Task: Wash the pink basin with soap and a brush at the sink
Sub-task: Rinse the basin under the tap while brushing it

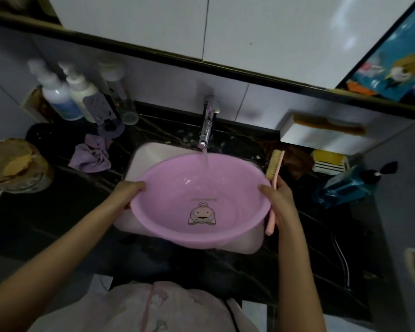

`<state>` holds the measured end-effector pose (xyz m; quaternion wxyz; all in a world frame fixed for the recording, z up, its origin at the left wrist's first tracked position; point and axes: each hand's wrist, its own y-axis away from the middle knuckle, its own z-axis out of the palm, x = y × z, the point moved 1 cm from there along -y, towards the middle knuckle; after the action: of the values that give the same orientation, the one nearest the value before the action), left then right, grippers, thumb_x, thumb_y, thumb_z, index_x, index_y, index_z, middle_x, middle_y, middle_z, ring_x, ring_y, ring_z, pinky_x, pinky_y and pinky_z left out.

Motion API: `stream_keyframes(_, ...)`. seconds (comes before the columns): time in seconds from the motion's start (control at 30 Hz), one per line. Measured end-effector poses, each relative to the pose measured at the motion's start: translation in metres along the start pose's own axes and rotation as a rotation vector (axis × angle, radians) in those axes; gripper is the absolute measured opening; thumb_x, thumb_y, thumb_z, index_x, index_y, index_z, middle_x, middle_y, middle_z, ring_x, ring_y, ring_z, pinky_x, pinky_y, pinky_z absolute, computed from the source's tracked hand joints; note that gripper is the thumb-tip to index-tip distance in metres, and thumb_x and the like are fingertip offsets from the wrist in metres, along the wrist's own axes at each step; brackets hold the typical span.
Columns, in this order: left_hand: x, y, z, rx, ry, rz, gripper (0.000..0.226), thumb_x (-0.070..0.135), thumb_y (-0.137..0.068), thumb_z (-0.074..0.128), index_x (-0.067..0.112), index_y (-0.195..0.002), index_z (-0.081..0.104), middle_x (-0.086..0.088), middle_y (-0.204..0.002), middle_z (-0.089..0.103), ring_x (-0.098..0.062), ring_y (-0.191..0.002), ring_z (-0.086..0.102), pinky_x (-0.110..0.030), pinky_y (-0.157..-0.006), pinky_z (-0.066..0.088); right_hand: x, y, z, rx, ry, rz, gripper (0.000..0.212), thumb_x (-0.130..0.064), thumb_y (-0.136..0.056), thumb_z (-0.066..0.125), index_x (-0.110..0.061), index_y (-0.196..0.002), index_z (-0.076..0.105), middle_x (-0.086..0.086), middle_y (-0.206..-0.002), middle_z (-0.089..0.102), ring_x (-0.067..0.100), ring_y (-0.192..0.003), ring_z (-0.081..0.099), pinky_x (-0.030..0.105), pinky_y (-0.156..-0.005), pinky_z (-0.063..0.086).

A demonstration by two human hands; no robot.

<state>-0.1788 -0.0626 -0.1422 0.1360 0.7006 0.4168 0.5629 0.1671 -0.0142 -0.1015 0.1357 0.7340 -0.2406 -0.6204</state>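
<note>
Head, left hand, right hand gripping basin

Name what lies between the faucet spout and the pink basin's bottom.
Head view: a stream of water falls from the faucet spout into the pink basin.

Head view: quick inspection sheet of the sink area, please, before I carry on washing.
Surface: dark marble counter, white sink set in it.
Job's things: pink basin over the sink; faucet running, water falling inside it; brush at its right rim.
Clutter: pump bottles, purple cloth, tan-lidded jar at left; blue bottle, yellow block on striped dish at right.
Hands: left hand grips basin's left rim; right hand grips right rim and brush handle together.
Cables: possible thin cord on counter, right.
Surroundings: white tiled wall, cartoon poster upper right.
</note>
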Motion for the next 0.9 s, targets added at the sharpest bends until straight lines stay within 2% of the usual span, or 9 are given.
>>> stream_keyframes(0.17, -0.017, -0.022, 0.036, -0.125, -0.384, 0.091, 0.025, 0.019, -0.09, 0.055, -0.003, -0.099, 0.06, -0.018, -0.096, 0.058, -0.025, -0.08, 0.055, -0.025, -0.054, 0.038, -0.026, 0.035, -0.006, 0.099, -0.004, -0.041, 0.031, -0.002, -0.085, 0.058, -0.007, -0.115, 0.061, 0.01, -0.096, 0.066, 0.023, -0.086, 0.065, 0.029, -0.066, 0.054)
stream_keyframes(0.3, -0.029, -0.038, 0.078, -0.186, -0.545, 0.217, 0.037, 0.024, -0.099, 0.039, -0.004, -0.121, 0.049, -0.021, -0.125, 0.054, -0.03, -0.108, 0.055, -0.031, -0.083, 0.041, -0.039, 0.058, -0.001, 0.127, -0.035, -0.154, 0.022, 0.002, -0.085, 0.053, -0.017, -0.092, 0.062, 0.005, -0.083, 0.064, 0.016, -0.073, 0.064, 0.021, -0.055, 0.051)
stream_keyframes(0.37, -0.024, -0.04, 0.1, -0.182, -0.561, 0.243, 0.04, 0.028, -0.101, 0.031, -0.001, -0.127, 0.042, -0.02, -0.129, 0.051, -0.032, -0.114, 0.053, -0.032, -0.087, 0.039, -0.042, 0.067, -0.002, 0.129, -0.034, -0.234, 0.029, 0.005, -0.085, 0.052, -0.022, -0.089, 0.061, 0.004, -0.084, 0.065, 0.017, -0.074, 0.064, 0.018, -0.054, 0.052)
stream_keyframes(0.5, -0.002, -0.046, 0.138, -0.133, -0.436, 0.32, 0.041, 0.026, -0.1, 0.034, -0.001, -0.132, 0.032, -0.025, -0.128, 0.052, -0.039, -0.112, 0.054, -0.039, -0.09, 0.042, -0.041, 0.073, -0.013, 0.155, -0.039, -0.358, 0.038, 0.012, -0.081, 0.052, -0.02, -0.101, 0.06, -0.002, -0.09, 0.066, 0.007, -0.078, 0.066, 0.019, -0.062, 0.054)
stream_keyframes(0.6, 0.016, -0.053, 0.155, -0.096, -0.35, 0.4, 0.034, 0.023, -0.1, 0.036, -0.001, -0.125, 0.038, -0.026, -0.122, 0.055, -0.039, -0.107, 0.056, -0.04, -0.087, 0.043, -0.039, 0.071, -0.014, 0.249, 0.002, -0.398, 0.029, 0.006, -0.08, 0.058, -0.02, -0.093, 0.059, 0.0, -0.086, 0.064, 0.005, -0.074, 0.063, 0.022, -0.066, 0.051)
stream_keyframes(0.7, 0.027, -0.06, 0.163, -0.021, -0.296, 0.488, 0.036, 0.018, -0.098, 0.042, 0.0, -0.128, 0.04, -0.023, -0.123, 0.051, -0.038, -0.111, 0.053, -0.038, -0.09, 0.041, -0.026, 0.068, -0.006, 0.399, 0.032, -0.413, 0.02, 0.003, -0.082, 0.06, -0.017, -0.086, 0.059, -0.001, -0.077, 0.062, -0.006, -0.063, 0.06, 0.012, -0.058, 0.049)
stream_keyframes(0.73, 0.029, -0.061, 0.165, 0.024, -0.283, 0.524, 0.038, 0.015, -0.096, 0.045, 0.0, -0.13, 0.04, -0.023, -0.124, 0.049, -0.037, -0.113, 0.051, -0.039, -0.092, 0.04, -0.018, 0.068, -0.004, 0.452, 0.041, -0.412, 0.018, 0.002, -0.083, 0.06, -0.016, -0.081, 0.058, -0.001, -0.073, 0.061, -0.006, -0.059, 0.058, 0.014, -0.056, 0.048)
stream_keyframes(0.8, 0.029, -0.064, 0.167, 0.089, -0.306, 0.612, 0.049, 0.01, -0.091, 0.052, 0.0, -0.136, 0.036, -0.023, -0.128, 0.045, -0.038, -0.116, 0.047, -0.042, -0.097, 0.037, 0.003, 0.07, 0.002, 0.544, 0.025, -0.396, 0.019, -0.004, -0.084, 0.063, -0.016, -0.071, 0.055, 0.002, -0.065, 0.056, -0.003, -0.052, 0.056, 0.018, -0.053, 0.046)
stream_keyframes(0.9, 0.013, -0.073, 0.172, 0.152, -0.516, 0.846, 0.066, 0.004, -0.082, 0.058, -0.006, -0.141, 0.029, -0.028, -0.138, 0.04, -0.041, -0.126, 0.04, -0.046, -0.107, 0.031, 0.033, 0.077, 0.013, 0.624, -0.056, -0.384, 0.025, -0.003, -0.084, 0.064, -0.015, -0.066, 0.052, 0.003, -0.06, 0.051, -0.003, -0.048, 0.055, 0.008, -0.047, 0.042)
